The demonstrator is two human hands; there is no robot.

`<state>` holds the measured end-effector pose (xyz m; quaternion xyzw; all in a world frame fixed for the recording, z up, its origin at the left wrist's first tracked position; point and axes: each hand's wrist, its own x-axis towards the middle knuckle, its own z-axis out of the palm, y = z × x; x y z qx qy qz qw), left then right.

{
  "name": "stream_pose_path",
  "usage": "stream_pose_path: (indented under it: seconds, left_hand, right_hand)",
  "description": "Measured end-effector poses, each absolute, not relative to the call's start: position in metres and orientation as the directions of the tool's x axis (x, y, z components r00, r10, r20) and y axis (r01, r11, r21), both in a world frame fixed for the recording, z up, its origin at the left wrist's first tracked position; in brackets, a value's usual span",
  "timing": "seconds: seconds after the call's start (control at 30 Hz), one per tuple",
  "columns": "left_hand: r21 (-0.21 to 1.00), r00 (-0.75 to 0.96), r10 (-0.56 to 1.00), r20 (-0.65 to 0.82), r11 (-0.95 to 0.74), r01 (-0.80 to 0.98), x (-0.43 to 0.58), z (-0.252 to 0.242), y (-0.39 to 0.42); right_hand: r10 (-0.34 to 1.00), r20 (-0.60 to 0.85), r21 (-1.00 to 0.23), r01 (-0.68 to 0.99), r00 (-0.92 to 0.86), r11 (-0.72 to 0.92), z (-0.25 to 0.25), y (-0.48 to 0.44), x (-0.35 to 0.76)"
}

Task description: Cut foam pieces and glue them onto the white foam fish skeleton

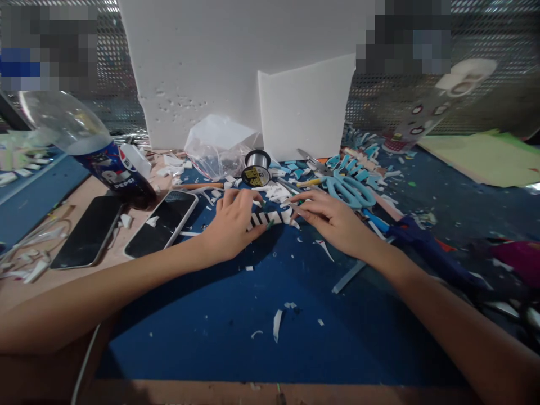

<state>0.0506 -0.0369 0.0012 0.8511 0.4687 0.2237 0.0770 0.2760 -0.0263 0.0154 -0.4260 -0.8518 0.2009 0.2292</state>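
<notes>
A small piece with white and dark stripes and a flared white right end (275, 217) lies low over the blue mat (236, 332). My left hand (232, 225) is closed on the left part of this piece, with thumb and fingers around it; its far end is hidden under the hand. My right hand (331, 216) is at the flared end, fingers pinched together around something thin and pale, too small to name. White scraps lie just beyond both hands. Behind them stands a spool of line (256, 169).
Two phones (88, 230) and a tilted Pepsi bottle (113, 169) are at left. Light-blue-handled scissors (350, 190) lie among blue and white scraps at right, near a dark blue tool (426, 247). White foam boards (306, 107) stand at the back. Yellow-green sheets (481, 157) lie far right.
</notes>
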Motion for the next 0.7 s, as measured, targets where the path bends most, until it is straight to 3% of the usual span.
stream_pose_path:
  seconds: [0.13,0.2,0.4,0.7]
  left_hand:
    - [0.156,0.466,0.786,0.407,-0.562,0.812,0.034,0.016,-0.049]
    - [0.12,0.48,0.78,0.401,-0.564,0.817,0.027,0.015,-0.057]
    - [0.179,0.502,0.741,0.445,-0.623,0.761,0.019,-0.005,-0.067]
    - [0.272,0.484,0.714,0.506,-0.664,0.697,0.011,-0.008,-0.065]
  right_hand:
    - [0.788,0.327,-0.498,0.614,-0.521,0.612,0.018,-0.029,0.272]
    - [0.788,0.358,-0.516,0.597,-0.501,0.614,0.017,-0.031,0.269]
    - [0.933,0.21,-0.773,0.535,-0.292,0.341,0.009,-0.04,0.257]
    - [0.974,0.044,-0.927,0.353,-0.221,0.122,0.014,-0.052,0.241]
